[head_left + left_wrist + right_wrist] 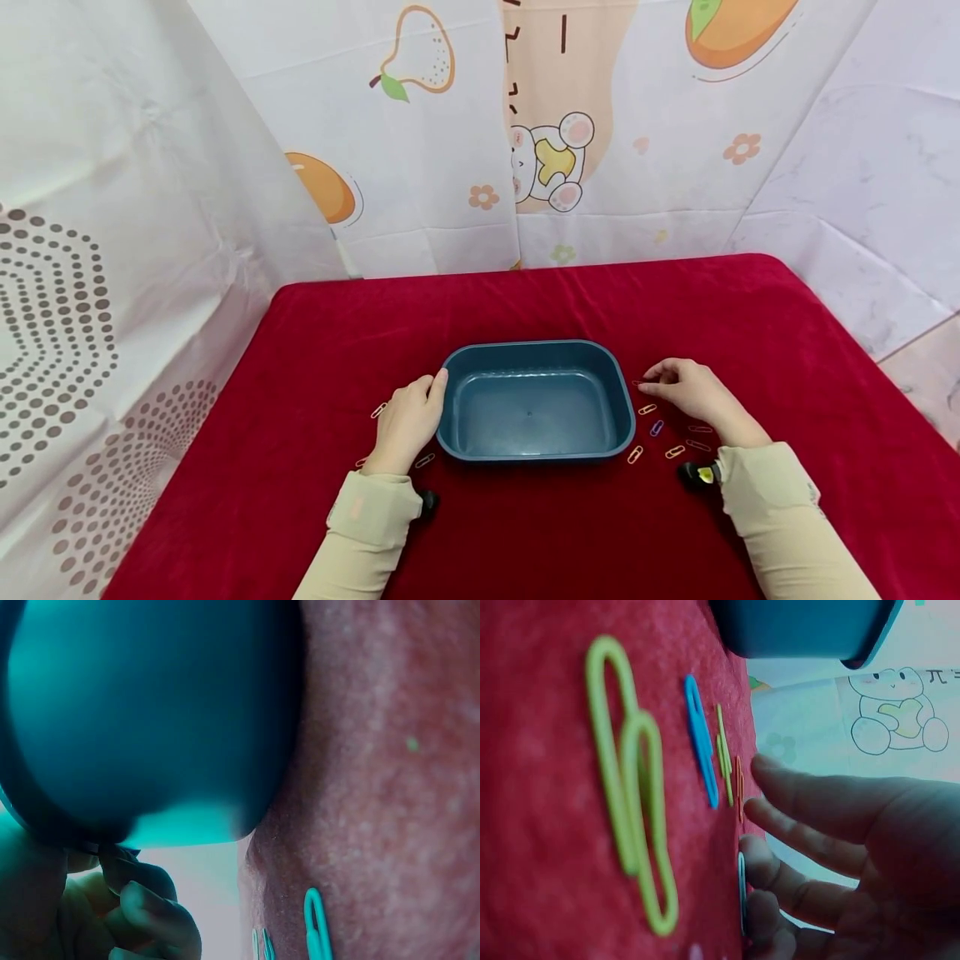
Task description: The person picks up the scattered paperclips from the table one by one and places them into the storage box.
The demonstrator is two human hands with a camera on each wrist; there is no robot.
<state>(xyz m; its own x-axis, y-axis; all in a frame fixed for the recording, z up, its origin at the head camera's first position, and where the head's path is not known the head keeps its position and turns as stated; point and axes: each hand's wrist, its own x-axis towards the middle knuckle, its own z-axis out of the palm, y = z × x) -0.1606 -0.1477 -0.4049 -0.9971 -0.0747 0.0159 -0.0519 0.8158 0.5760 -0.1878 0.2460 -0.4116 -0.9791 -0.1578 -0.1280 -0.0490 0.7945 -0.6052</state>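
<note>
A dark blue plastic basin (532,458) stands on the red cloth. My left hand (408,421) grips its left rim; in the left wrist view, curled fingers (161,907) are at the basin wall (150,712). To the basin's right, my right hand (693,392) is low over the cloth, thumb and fingers bent with a gap between them. Just past its fingertips lies a red paper clip (739,787); I cannot tell whether they touch it. A pale paper clip (742,892) lies by the lower fingers in the right wrist view.
Right of the basin lie yellow paper clips (635,455), a purple one (657,428) and reddish ones (698,446). Several more clips (425,460) lie around the left hand. The red cloth (525,533) covers the table; a printed curtain (442,167) hangs behind.
</note>
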